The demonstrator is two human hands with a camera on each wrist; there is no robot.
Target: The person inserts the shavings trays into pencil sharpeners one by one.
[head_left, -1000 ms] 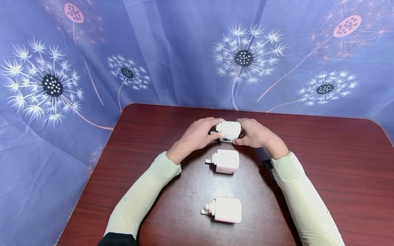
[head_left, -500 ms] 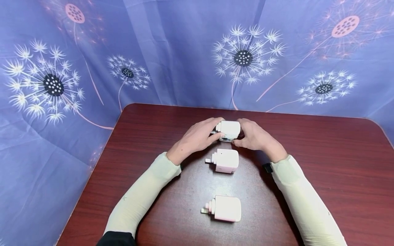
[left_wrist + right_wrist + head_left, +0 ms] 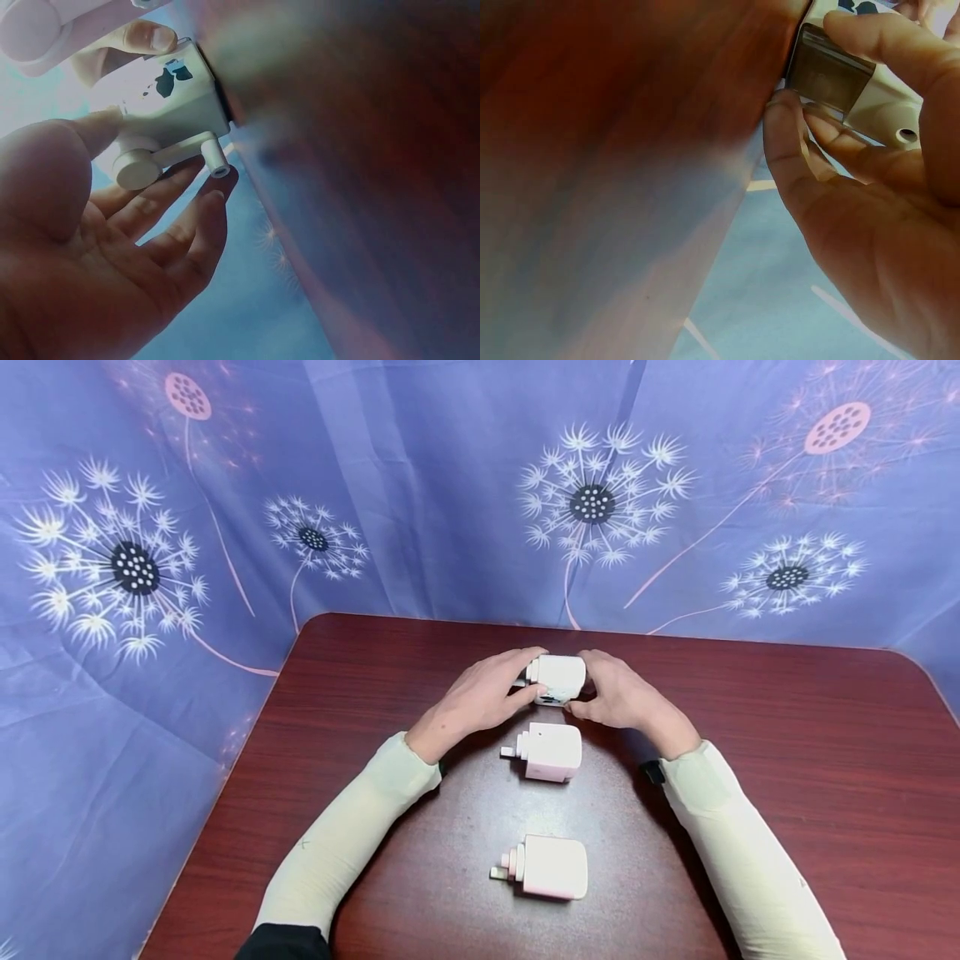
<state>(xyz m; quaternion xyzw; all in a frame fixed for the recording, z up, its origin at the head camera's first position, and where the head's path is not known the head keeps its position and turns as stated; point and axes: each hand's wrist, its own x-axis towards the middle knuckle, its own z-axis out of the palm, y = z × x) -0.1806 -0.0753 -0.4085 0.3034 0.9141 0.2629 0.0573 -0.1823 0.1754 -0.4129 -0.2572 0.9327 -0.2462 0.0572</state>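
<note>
A white hand-crank pencil sharpener (image 3: 561,672) stands near the back of the table, dark printed figures on its side. Its crank (image 3: 184,150) points left, and a smoky clear shavings drawer (image 3: 829,71) shows in the right wrist view. From the left, my left hand (image 3: 483,689) grips the sharpener near the crank, thumb on the printed side. My right hand (image 3: 626,693) holds its other end, thumb near the drawer and fingers round behind. Two pinkish-white sharpeners, a middle one (image 3: 553,752) and a front one (image 3: 555,867), line up nearer me, cranks also leftward.
All of this is on a dark red wood-grain table (image 3: 810,777). Behind and to the left hangs a blue cloth (image 3: 450,485) with dandelion prints, meeting the table's back edge. Bare table surface lies on both sides of the sharpeners.
The right hand and forearm have shifted very slightly toward me since a second ago. The held sharpener stays in place, and the left hand has hardly moved.
</note>
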